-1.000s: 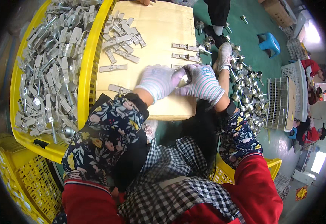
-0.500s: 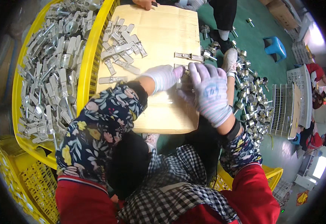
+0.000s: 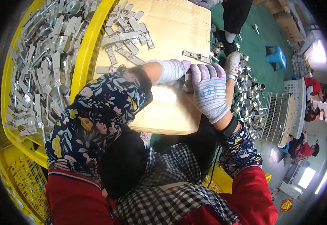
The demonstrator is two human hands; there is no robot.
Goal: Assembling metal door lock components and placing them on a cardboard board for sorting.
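My left hand (image 3: 171, 71), in a striped knit glove, reaches in over the wooden board (image 3: 163, 116), its thumb against a small grey part (image 3: 188, 77). My right hand (image 3: 209, 90), gloved alike, is curled over that part from the other side. Most of the part is hidden under my fingers, so its full shape cannot be seen. Just beyond my hands lies a single long grey lever-shaped piece (image 3: 196, 56), flat on the board. More such pieces form a loose pile (image 3: 128, 35) at the board's far left.
A yellow crate (image 3: 90, 45) full of grey levers and metal stemmed parts stands left of the board. Many metal parts with stems (image 3: 246, 101) cover the green floor at right, near a blue stool (image 3: 276, 58). Another person's gloved hand (image 3: 208, 3) shows at the far edge.
The view has shifted, so the board sits slightly higher and farther right. My hands stay together on the part, the right one more tightly curled. The other person's bare hand has left the view.
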